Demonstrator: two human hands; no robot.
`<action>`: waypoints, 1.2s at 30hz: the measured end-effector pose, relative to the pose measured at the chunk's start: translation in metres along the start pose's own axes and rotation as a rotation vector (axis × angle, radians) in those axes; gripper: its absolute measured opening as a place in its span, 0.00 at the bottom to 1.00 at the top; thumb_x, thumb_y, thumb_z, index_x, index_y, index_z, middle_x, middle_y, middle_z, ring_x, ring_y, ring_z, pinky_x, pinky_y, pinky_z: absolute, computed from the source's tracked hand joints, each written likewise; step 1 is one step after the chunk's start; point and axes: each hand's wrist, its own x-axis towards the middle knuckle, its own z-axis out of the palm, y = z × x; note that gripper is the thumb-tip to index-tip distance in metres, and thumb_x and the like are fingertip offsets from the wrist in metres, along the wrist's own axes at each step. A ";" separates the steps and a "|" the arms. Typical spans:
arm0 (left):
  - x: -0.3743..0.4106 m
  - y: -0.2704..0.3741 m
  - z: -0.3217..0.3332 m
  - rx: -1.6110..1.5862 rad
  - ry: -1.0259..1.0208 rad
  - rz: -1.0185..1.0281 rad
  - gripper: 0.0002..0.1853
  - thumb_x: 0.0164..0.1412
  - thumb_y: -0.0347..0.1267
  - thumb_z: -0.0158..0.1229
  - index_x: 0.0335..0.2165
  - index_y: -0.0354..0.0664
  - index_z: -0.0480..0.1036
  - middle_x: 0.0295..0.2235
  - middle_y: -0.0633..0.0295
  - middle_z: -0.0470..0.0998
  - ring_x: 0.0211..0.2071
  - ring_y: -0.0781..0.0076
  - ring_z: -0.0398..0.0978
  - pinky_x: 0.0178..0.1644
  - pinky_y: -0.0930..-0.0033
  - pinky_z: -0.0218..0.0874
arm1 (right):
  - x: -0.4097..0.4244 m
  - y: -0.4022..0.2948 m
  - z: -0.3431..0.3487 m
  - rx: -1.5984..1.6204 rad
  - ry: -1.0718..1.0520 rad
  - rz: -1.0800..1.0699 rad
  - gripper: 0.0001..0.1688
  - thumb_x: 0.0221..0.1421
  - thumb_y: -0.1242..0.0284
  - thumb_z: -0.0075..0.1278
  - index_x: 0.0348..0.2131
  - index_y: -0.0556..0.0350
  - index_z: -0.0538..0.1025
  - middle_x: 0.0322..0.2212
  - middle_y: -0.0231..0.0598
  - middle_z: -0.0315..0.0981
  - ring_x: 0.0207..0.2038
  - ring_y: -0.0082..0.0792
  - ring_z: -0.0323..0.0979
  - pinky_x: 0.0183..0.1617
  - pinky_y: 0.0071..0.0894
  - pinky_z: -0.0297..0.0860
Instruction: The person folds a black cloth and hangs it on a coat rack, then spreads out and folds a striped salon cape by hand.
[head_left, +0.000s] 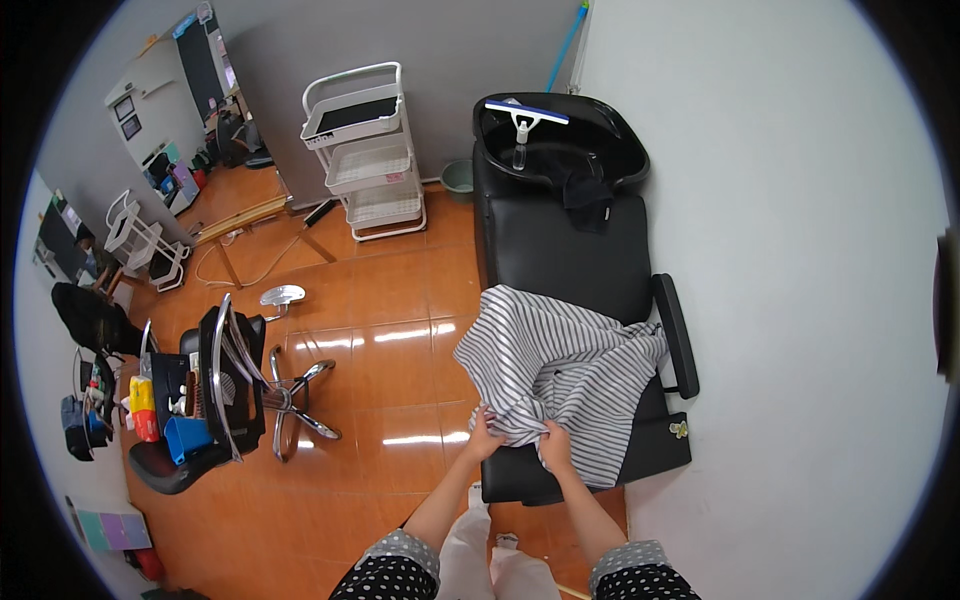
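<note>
A black-and-white striped cloth (577, 337) lies bunched over the seat of a black salon shampoo chair (570, 247). My left hand (486, 436) pinches the cloth's near left edge, where it hangs over the chair's side. A short way to the right, my right hand (555, 445) grips the same near edge. Between the hands the fabric is gathered into folds. The cloth's far right end reaches the chair's black armrest (676, 337). Some of my fingertips are hidden by the fabric.
A squeegee (527, 112), a spray bottle (520, 154) and a dark cloth (585, 199) are at the black wash basin (630, 150). A white three-tier trolley (367, 161) stands by the wall. At left is a swivel chair (240, 382) beside a blue container (187, 439). A white wall (787, 300) borders the right.
</note>
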 end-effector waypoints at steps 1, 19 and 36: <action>-0.012 0.009 0.003 0.042 0.012 0.085 0.54 0.35 0.27 0.67 0.56 0.39 0.40 0.49 0.48 0.60 0.49 0.63 0.60 0.50 0.61 0.56 | -0.004 0.005 -0.004 0.060 0.009 -0.047 0.16 0.46 0.80 0.42 0.38 0.66 0.72 0.31 0.60 0.71 0.35 0.55 0.70 0.39 0.39 0.66; -0.262 0.142 -0.028 0.199 0.480 0.533 0.15 0.41 0.19 0.46 0.34 0.33 0.67 0.27 0.45 0.73 0.29 0.53 0.72 0.35 0.66 0.62 | -0.171 -0.117 -0.144 -0.070 -0.065 -0.550 0.24 0.41 0.71 0.54 0.41 0.56 0.66 0.33 0.48 0.71 0.36 0.45 0.71 0.38 0.36 0.66; -0.536 0.175 -0.221 0.339 1.066 0.617 0.12 0.42 0.17 0.48 0.31 0.32 0.69 0.27 0.59 0.74 0.30 0.73 0.71 0.36 0.74 0.60 | -0.226 -0.248 -0.173 -0.006 0.253 -0.815 0.17 0.35 0.83 0.43 0.31 0.52 0.72 0.31 0.39 0.69 0.35 0.44 0.68 0.37 0.39 0.65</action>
